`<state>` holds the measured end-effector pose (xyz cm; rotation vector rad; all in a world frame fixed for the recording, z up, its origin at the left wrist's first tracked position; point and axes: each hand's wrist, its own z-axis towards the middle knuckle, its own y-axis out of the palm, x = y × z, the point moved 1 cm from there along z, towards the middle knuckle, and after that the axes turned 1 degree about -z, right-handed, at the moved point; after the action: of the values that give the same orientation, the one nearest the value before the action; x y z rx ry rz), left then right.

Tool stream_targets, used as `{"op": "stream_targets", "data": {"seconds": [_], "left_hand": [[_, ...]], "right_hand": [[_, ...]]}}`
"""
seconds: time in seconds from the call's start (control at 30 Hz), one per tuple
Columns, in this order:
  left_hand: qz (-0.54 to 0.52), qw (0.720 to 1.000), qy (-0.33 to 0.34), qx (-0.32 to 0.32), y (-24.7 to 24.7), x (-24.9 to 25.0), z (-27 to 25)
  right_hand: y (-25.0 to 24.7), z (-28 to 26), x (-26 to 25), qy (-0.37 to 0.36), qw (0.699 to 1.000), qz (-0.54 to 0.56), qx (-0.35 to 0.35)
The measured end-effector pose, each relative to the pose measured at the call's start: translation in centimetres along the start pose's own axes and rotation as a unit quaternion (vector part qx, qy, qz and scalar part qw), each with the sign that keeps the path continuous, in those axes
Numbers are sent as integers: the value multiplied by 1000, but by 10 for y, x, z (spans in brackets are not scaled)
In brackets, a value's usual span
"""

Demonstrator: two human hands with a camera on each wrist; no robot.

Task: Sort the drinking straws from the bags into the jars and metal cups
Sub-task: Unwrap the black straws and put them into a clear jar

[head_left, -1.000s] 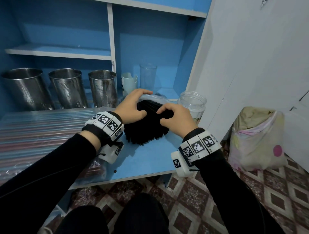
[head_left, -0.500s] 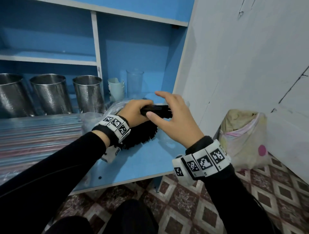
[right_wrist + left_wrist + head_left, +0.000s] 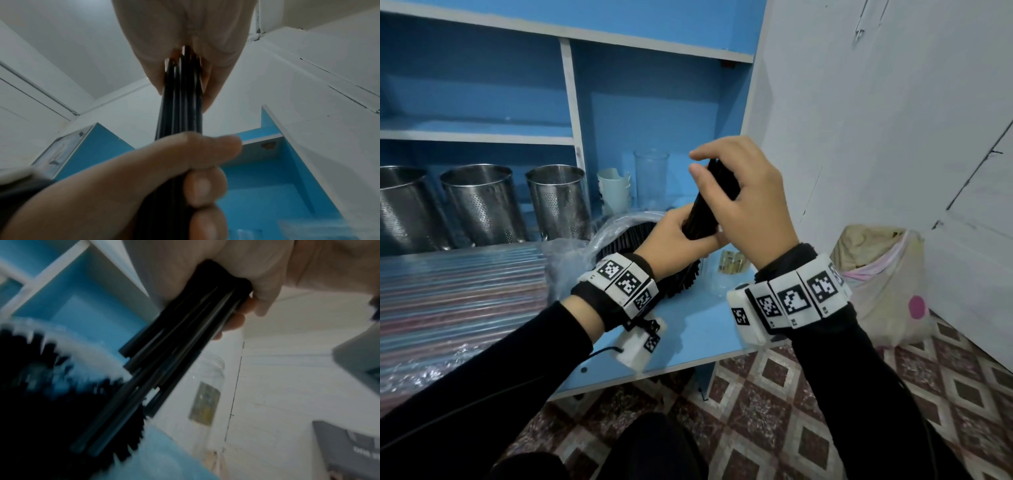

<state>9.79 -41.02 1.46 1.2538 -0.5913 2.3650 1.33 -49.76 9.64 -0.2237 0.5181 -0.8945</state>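
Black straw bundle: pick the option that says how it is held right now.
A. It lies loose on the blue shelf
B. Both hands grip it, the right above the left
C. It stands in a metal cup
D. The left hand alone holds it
B: in the head view the black straw bundle stands tilted above the shelf, the left hand gripping its lower end and the right hand wrapped round its upper part.

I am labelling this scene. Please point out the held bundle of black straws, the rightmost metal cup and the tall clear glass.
bundle of black straws (image 3: 703, 216): head view, lower shaft.
rightmost metal cup (image 3: 560, 205): head view, perforated wall.
tall clear glass (image 3: 650, 178): head view, side wall.
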Motion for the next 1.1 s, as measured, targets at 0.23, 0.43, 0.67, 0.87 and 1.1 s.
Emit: {"op": "stream_targets", "data": {"seconds": [0.23, 0.43, 0.67, 0.87, 1.1], "left_hand": [[-30, 989, -144, 7, 10, -60, -28], [32, 976, -213, -13, 11, -70, -31], [27, 987, -121, -98, 10, -32, -34], [-19, 997, -54, -48, 26, -17, -18], [80, 988, -74, 111, 33, -35, 14]], "right_hand": [[28, -30, 28, 116, 951, -90, -272], [24, -35, 32, 174, 958, 7, -229], [11, -44, 40, 262, 933, 46, -241], [2, -32, 37, 242, 946, 98, -193], [-41, 39, 57, 196, 969, 109, 104]]}}
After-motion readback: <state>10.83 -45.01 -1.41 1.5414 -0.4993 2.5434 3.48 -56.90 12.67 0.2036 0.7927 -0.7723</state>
